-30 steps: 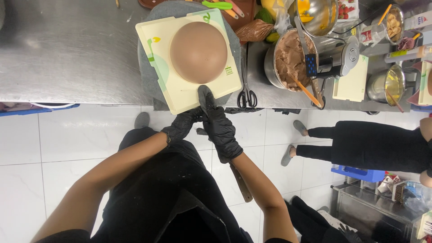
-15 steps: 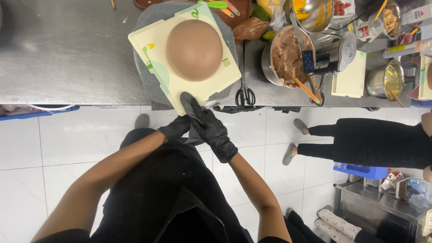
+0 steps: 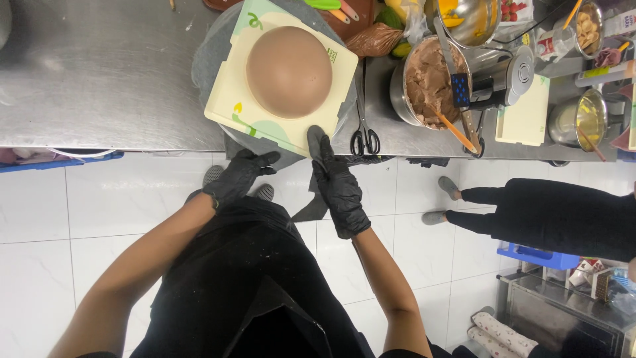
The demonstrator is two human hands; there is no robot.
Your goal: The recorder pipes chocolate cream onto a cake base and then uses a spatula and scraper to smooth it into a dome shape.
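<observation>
Closest to us were our own two hands in black gloves, hanging just off the front edge of the steel worktop (image 3: pixel 99 66). Our left hand (image 3: pixel 238 176) was loose, fingers half curled, gripping nothing and a bit short of the edge. Our right hand (image 3: pixel 338 185) was stretched forward with its tip up at the near edge of the cream square board (image 3: pixel 228 106). We honestly couldn't tell whether it was pinching a small tool there or only touching the board. The board sat turned at an angle on a grey turntable (image 3: pixel 205 56), with the smooth brown dome cake (image 3: pixel 289 69) right in the middle of it. Going by that, we'd say we were between passes on smoothing the dome, squaring up the board. Any next touch would call for a light, steady hand, since that coat looked clean and would mark easily. Just right of the board lay black scissors (image 3: pixel 364 136), then a pot of chocolate cream (image 3: pixel 430 79) with an orange spatula (image 3: pixel 454 129) in it. Off to the right, another person in black (image 3: pixel 550 212) stood on the tiled floor.
</observation>
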